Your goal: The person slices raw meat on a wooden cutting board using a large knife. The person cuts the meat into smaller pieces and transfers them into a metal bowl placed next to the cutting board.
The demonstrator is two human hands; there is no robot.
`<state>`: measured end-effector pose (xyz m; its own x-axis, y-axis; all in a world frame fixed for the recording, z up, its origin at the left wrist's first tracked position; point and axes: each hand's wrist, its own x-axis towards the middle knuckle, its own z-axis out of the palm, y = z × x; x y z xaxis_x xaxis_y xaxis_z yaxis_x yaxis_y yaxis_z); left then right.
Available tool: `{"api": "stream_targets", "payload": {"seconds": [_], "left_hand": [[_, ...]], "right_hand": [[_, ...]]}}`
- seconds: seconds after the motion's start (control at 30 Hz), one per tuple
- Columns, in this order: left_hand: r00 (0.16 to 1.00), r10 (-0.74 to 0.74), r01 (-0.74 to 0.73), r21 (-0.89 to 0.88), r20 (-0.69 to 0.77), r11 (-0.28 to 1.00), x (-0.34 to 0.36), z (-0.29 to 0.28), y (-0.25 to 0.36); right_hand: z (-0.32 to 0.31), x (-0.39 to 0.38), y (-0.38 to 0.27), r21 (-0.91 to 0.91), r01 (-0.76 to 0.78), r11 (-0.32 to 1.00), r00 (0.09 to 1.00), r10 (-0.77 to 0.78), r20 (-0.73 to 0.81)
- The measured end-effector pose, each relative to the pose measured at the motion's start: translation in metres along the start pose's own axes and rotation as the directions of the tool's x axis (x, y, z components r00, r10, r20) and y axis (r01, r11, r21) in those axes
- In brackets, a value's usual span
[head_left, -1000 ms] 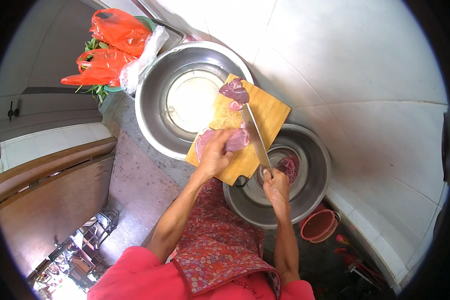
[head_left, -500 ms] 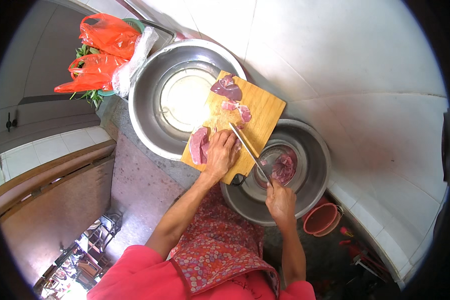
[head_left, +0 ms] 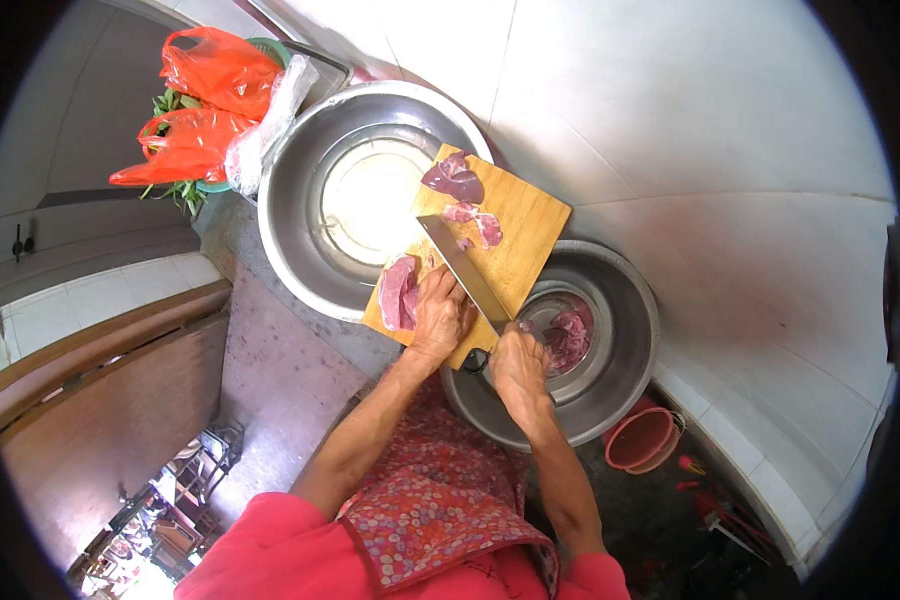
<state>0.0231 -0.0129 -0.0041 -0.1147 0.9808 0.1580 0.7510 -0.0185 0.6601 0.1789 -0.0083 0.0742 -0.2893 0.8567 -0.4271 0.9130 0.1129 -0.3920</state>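
— How are the fingers [head_left: 442, 284] of the left hand [head_left: 440, 315] and the right hand [head_left: 520, 362] disposed?

— Left: bent and close together, lowered at the board beside the blade; whether meat lies gripped beneath them cannot be told. Right: wrapped around the handle of a broad knife [head_left: 460, 266].

— And the vessels?

— Largest, a metal basin [head_left: 298, 175], at upper left; next, a smaller metal basin [head_left: 622, 310], at lower right.

— What spans them?

— A rectangular wooden cutting board [head_left: 530, 215], tilted in plan and overlapping both basins. The knife slants across it, its blade just right of the left hand.

— Where is the meat?

— In descending size: a pile of cut meat [head_left: 569, 340] on the floor of the smaller basin; a pink slab [head_left: 398, 292] at the board's left edge, just beside the left hand; a dark red piece [head_left: 454, 178] near the far corner; pale pink pieces [head_left: 487, 227] nearer the blade; and, smallest, a morsel [head_left: 465, 243] close to the blade's right side.
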Motion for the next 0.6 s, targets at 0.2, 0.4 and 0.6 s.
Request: {"api": "stream_targets", "payload": {"seconds": [0.2,0.4,0.6], "left_hand": [[0.960,-0.232,0.229,-0.036,-0.158,0.973,0.001,0.003,-0.001],[0.992,-0.049,0.057,0.069,-0.120,0.996,-0.004,0.006,-0.005],[0.991,0.010,-0.002,0.063,-0.131,0.998,-0.005,0.005,-0.007]], "right_hand": [[-0.003,-0.017,0.041,0.082,-0.142,0.986,0.975,0.125,0.184],[-0.034,-0.019,0.048,0.235,-0.183,0.955,0.981,0.164,0.102],[-0.051,-0.037,0.039,0.017,-0.073,0.997,0.979,0.068,0.194]]}}
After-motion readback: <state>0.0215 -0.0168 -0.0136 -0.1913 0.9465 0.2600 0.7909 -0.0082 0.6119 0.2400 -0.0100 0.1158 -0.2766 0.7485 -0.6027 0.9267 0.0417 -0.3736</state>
